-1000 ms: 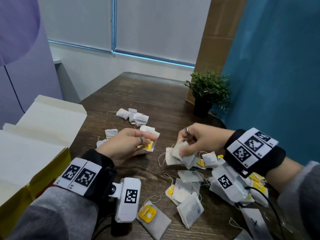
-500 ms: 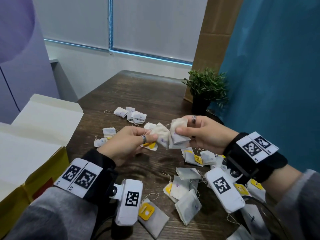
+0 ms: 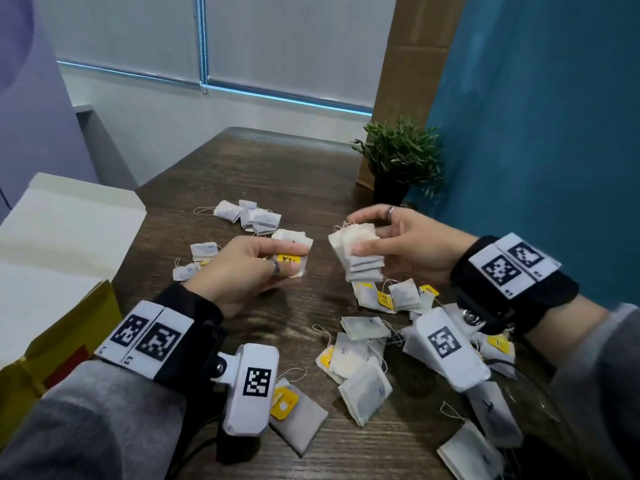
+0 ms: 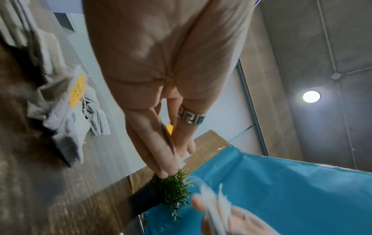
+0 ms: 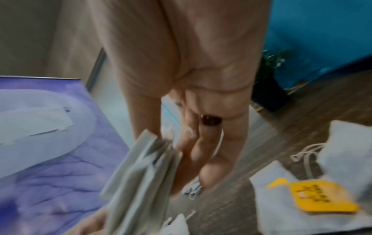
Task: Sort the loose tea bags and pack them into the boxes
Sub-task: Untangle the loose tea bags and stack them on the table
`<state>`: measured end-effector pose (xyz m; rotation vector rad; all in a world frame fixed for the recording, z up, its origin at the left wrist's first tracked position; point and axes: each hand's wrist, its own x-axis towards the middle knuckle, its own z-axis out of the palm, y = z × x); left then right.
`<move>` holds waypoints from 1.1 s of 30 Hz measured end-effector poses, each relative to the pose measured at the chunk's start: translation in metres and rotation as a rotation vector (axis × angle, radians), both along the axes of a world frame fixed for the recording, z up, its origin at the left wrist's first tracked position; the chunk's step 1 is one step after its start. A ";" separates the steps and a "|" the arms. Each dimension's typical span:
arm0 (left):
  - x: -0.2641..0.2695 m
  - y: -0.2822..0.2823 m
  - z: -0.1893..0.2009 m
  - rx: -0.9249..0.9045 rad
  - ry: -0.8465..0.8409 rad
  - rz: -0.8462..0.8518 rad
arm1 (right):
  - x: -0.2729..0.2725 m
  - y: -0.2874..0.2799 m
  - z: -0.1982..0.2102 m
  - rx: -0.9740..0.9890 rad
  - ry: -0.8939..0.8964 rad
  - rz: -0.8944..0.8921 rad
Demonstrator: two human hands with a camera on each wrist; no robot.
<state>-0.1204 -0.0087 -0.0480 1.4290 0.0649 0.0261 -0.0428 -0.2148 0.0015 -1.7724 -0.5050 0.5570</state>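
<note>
My right hand (image 3: 367,237) holds a stack of several white tea bags (image 3: 360,254) above the dark wooden table (image 3: 270,168); the same stack (image 5: 141,171) shows blurred in the right wrist view. My left hand (image 3: 277,258) pinches a few tea bags (image 3: 294,239), one with a yellow tag (image 3: 289,259), just left of the stack; the two bundles are apart. Loose tea bags (image 3: 360,372) with yellow tags lie scattered below my right hand. A small pile of white bags (image 3: 252,216) lies farther back. An open yellow box (image 3: 59,323) stands at the left edge.
A potted green plant (image 3: 401,161) stands at the table's far right, against a brown cardboard panel (image 3: 408,64) and a blue wall (image 3: 536,133). Two more bags (image 3: 202,251) lie left of my left hand. The white box flap (image 3: 69,216) covers the table's left side.
Half a second ago the two bundles met in the middle; now my hands have drawn apart. The right hand holds a thicker stack, raised from the table pile.
</note>
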 end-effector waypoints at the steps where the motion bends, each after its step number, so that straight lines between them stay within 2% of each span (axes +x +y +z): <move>1: 0.000 0.000 0.000 -0.003 -0.003 -0.007 | 0.002 -0.007 0.000 -0.044 0.045 0.040; 3: -0.002 0.000 0.001 0.003 -0.003 -0.039 | 0.005 -0.016 -0.005 -0.212 0.091 0.136; 5: -0.004 0.001 0.001 0.030 0.011 -0.103 | 0.007 -0.020 -0.015 -0.444 0.063 0.226; 8: -0.007 0.002 0.002 0.083 0.045 -0.182 | 0.005 -0.015 -0.029 -0.737 -0.068 0.340; 10: -0.008 -0.004 0.002 0.109 0.080 -0.201 | 0.006 -0.011 -0.033 -0.826 -0.194 0.379; 15: -0.006 -0.014 0.011 0.364 0.127 -0.308 | 0.014 -0.022 -0.014 -0.730 -0.184 0.372; 17: -0.004 -0.012 0.017 0.439 0.125 -0.336 | 0.016 -0.030 -0.003 -0.601 -0.186 0.311; 20: 0.001 -0.009 0.024 0.510 0.118 -0.305 | 0.012 -0.036 0.008 -0.410 -0.083 0.271; 22: 0.004 -0.010 0.026 0.508 0.128 -0.282 | 0.005 -0.031 0.005 -0.453 -0.095 0.348; 25: 0.008 -0.013 0.027 0.468 0.138 -0.246 | -0.011 -0.012 -0.008 -0.716 -0.215 0.504; 27: 0.010 -0.013 0.028 0.503 0.142 -0.241 | -0.019 -0.002 -0.018 -0.794 -0.242 0.567; 30: 0.007 -0.010 0.032 0.516 0.146 -0.236 | -0.019 -0.001 -0.023 -0.807 -0.281 0.597; 33: 0.005 -0.004 0.033 0.498 0.142 -0.241 | -0.017 -0.008 -0.012 -0.726 -0.293 0.569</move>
